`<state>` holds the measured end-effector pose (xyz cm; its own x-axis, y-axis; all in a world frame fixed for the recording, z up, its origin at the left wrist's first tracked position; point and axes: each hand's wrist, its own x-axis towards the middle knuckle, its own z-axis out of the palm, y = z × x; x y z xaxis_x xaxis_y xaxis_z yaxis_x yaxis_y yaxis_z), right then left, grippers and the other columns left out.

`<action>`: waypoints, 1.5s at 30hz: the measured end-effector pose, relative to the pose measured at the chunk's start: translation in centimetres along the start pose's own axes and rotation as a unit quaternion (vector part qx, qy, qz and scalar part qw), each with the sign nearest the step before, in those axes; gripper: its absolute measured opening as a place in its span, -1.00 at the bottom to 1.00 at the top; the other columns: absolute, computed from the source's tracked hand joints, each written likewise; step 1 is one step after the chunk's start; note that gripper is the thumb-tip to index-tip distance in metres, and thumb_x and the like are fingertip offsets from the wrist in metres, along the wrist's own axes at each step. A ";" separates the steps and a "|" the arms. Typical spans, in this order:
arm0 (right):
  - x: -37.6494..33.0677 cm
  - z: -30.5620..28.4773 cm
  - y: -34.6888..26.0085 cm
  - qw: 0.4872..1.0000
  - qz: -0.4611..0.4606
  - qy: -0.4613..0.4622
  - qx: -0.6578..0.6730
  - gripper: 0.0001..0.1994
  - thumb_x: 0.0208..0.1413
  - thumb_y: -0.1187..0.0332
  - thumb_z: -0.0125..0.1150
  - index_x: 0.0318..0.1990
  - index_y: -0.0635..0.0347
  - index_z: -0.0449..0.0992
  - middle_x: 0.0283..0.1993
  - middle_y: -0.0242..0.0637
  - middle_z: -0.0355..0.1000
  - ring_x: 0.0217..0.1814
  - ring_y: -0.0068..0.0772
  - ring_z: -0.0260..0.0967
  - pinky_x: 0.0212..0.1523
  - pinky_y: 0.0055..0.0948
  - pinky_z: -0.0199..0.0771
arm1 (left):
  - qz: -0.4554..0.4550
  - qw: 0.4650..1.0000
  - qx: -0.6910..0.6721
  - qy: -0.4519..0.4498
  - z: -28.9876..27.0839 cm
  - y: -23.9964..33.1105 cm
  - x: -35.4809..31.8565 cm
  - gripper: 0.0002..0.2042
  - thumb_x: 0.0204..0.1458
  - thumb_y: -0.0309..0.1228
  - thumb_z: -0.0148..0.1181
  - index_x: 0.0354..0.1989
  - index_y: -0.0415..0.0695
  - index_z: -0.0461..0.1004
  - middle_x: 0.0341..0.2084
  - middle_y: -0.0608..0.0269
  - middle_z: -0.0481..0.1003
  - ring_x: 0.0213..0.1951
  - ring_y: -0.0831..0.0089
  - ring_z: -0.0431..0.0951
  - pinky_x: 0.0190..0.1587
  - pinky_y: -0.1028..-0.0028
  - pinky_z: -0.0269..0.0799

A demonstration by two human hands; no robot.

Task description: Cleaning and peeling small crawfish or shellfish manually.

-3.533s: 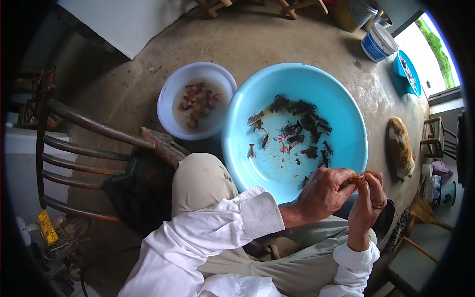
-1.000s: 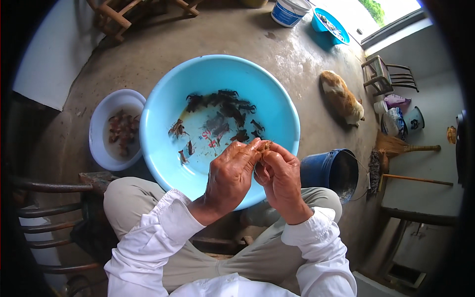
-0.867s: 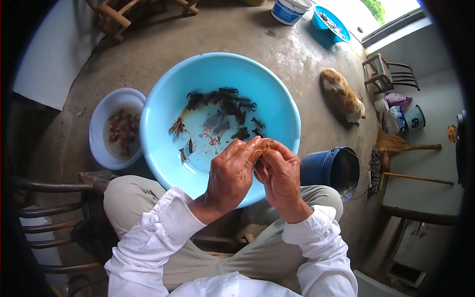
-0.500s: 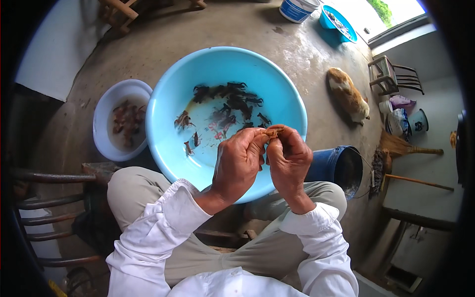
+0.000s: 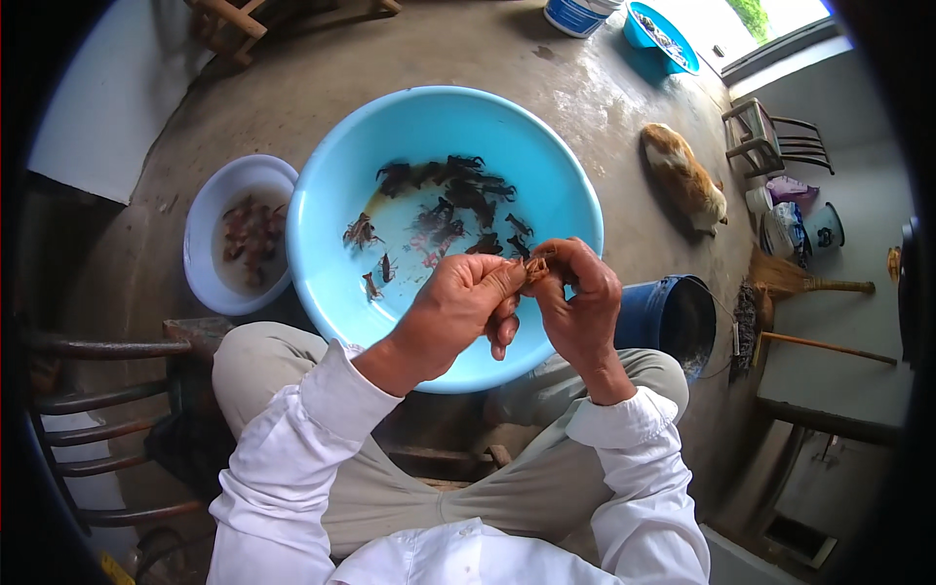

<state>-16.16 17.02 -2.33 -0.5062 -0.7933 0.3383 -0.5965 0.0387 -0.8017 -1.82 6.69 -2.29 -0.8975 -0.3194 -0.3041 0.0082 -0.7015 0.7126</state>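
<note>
A small orange-brown crayfish (image 5: 535, 269) is pinched between my two hands above the near right part of a large light-blue basin (image 5: 336, 166). My left hand (image 5: 450, 310) grips it between thumb and forefinger, the other fingers curled below. My right hand (image 5: 577, 304) has its thumb and fingers closed on the other side of it; part of the crayfish is hidden by the fingers. Dark crayfish (image 5: 468, 190) lie in a heap in shallow water in the basin. A few smaller ones (image 5: 373, 286) rest apart on its left side.
Left of the basin stands a smaller pale basin (image 5: 200, 239) holding reddish-brown pieces (image 5: 253, 237) in water. A dark-blue bucket (image 5: 648, 317) is by my right knee. A brown-and-white animal (image 5: 685, 175) lies on the floor at right, near a broom (image 5: 780, 278). A wooden chair (image 5: 107, 348) stands at left.
My left hand has shifted slightly left and turned, its lower fingers now showing. My right hand has rotated and spread a little from the left. Both still hold the crayfish.
</note>
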 end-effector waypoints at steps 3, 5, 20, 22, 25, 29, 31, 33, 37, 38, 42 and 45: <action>0.1 -0.8 0.0 0.999 -0.004 -0.031 0.024 -0.82 -0.08 0.64 0.27 -0.27 0.28 0.51 -0.41 -0.21 0.50 -0.44 -0.28 0.51 -0.42 -0.41 0.47 | -0.062 0.994 -0.080 -0.039 -0.4 0.2 -0.1 -0.73 0.35 -0.23 0.07 -0.31 -0.18 0.43 -0.53 0.42 0.34 -0.55 0.55 0.47 -0.58 0.51 0.44; 0.4 -1.2 0.0 0.998 -0.041 -0.047 0.002 -0.82 -0.06 0.65 0.27 -0.27 0.28 0.51 -0.42 -0.22 0.48 -0.44 -0.31 0.50 -0.43 -0.42 0.46 | -0.072 0.992 -0.090 -0.057 -0.3 0.4 -0.1 -0.73 0.35 -0.23 0.07 -0.26 -0.21 0.46 -0.55 0.41 0.35 -0.56 0.55 0.46 -0.58 0.51 0.44; 0.8 -7.9 -0.1 0.994 0.039 0.079 -0.058 -0.88 0.09 0.66 0.17 -0.23 0.32 0.56 -0.41 -0.25 0.50 -0.45 -0.48 0.50 -0.36 -0.51 0.49 | -0.125 0.981 -0.128 -0.080 0.0 1.7 -0.8 -0.68 0.37 -0.21 0.02 -0.16 -0.28 0.47 -0.57 0.42 0.32 -0.58 0.56 0.43 -0.60 0.52 0.39; -0.9 -11.0 0.4 0.987 0.083 0.116 -0.069 -0.87 0.14 0.65 0.16 -0.18 0.32 0.56 -0.38 -0.29 0.51 -0.43 -0.53 0.49 -0.35 -0.55 0.51 | -0.120 0.979 -0.141 -0.085 -0.5 1.3 -0.9 -0.67 0.38 -0.20 0.00 -0.14 -0.28 0.47 -0.56 0.41 0.32 -0.58 0.55 0.43 -0.62 0.52 0.36; -4.3 -18.5 3.0 0.968 -0.008 0.164 -0.192 -0.84 0.17 0.60 0.21 -0.10 0.29 0.55 -0.32 -0.32 0.50 -0.43 -0.60 0.48 -0.36 -0.59 0.50 | -0.112 0.975 -0.163 -0.104 0.1 1.6 -1.2 -0.66 0.38 -0.18 -0.02 -0.12 -0.27 0.47 -0.56 0.41 0.32 -0.58 0.55 0.43 -0.65 0.53 0.32; -10.9 -27.0 10.8 0.855 0.098 0.003 -0.510 -0.75 0.18 0.56 0.11 0.01 0.32 0.54 -0.19 0.03 0.55 -0.22 0.04 0.56 -0.14 -0.25 0.58 | -0.107 0.976 -0.157 -0.108 0.3 1.6 -0.8 -0.65 0.40 -0.15 -0.06 -0.13 -0.24 0.45 -0.59 0.40 0.29 -0.61 0.56 0.37 -0.67 0.54 0.26; -13.5 -27.3 12.9 0.740 0.331 -0.114 -0.574 -0.69 0.19 0.52 0.07 0.07 0.34 0.51 -0.06 0.15 0.53 -0.06 0.29 0.49 -0.03 -0.07 0.52 | -0.108 0.976 -0.156 -0.103 0.4 1.7 -0.9 -0.65 0.40 -0.14 -0.07 -0.14 -0.23 0.45 -0.59 0.41 0.28 -0.62 0.56 0.36 -0.68 0.54 0.23; -11.4 -25.6 12.3 0.732 0.368 -0.118 -0.561 -0.65 0.19 0.47 0.12 0.12 0.35 0.48 0.02 0.16 0.51 -0.01 0.27 0.49 0.00 0.00 0.50 | -0.111 0.978 -0.153 -0.093 0.5 1.7 -0.8 -0.64 0.40 -0.14 -0.08 -0.15 -0.22 0.44 -0.60 0.41 0.27 -0.62 0.56 0.35 -0.68 0.55 0.21; -4.3 -17.4 5.3 0.973 0.133 -0.052 -0.182 -0.79 0.16 0.53 0.19 -0.05 0.28 0.54 -0.22 -0.02 0.54 -0.18 -0.10 0.59 -0.20 -0.26 0.58 | -0.105 0.977 -0.148 -0.112 -0.1 1.2 -0.7 -0.63 0.40 -0.11 -0.08 -0.15 -0.21 0.44 -0.58 0.41 0.30 -0.59 0.56 0.41 -0.66 0.54 0.28; -3.2 -14.5 3.2 0.984 0.139 -0.067 -0.092 -0.82 0.14 0.54 0.22 -0.09 0.28 0.54 -0.25 -0.10 0.53 -0.24 -0.25 0.58 -0.25 -0.35 0.56 | -0.107 0.978 -0.148 -0.100 -0.1 0.9 -0.4 -0.63 0.40 -0.11 -0.08 -0.15 -0.21 0.44 -0.59 0.42 0.29 -0.59 0.56 0.40 -0.66 0.54 0.27; -0.3 -5.4 -2.9 0.981 0.109 -0.126 0.103 -0.77 0.18 0.54 0.25 -0.02 0.28 0.50 -0.21 -0.22 0.53 -0.30 -0.51 0.56 -0.30 -0.50 0.54 | -0.099 0.981 -0.145 -0.083 -0.7 0.6 -0.6 -0.62 0.39 -0.09 -0.08 -0.15 -0.21 0.43 -0.59 0.42 0.29 -0.60 0.56 0.40 -0.66 0.54 0.26; 0.1 -3.4 -3.4 0.967 0.133 -0.131 0.177 -0.70 0.25 0.49 0.22 0.11 0.34 0.42 -0.15 -0.21 0.52 -0.28 -0.54 0.52 -0.27 -0.51 0.52 | -0.098 0.983 -0.142 -0.064 0.4 1.1 -0.6 -0.63 0.40 -0.10 -0.09 -0.16 -0.20 0.42 -0.60 0.42 0.29 -0.61 0.56 0.39 -0.65 0.54 0.27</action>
<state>-16.36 18.87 2.13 -0.4103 -0.9119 -0.0015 -0.1939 0.0888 -0.9770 -1.43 6.37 -1.01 -0.9423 -0.0906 -0.3222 -0.0636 -0.8966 0.4382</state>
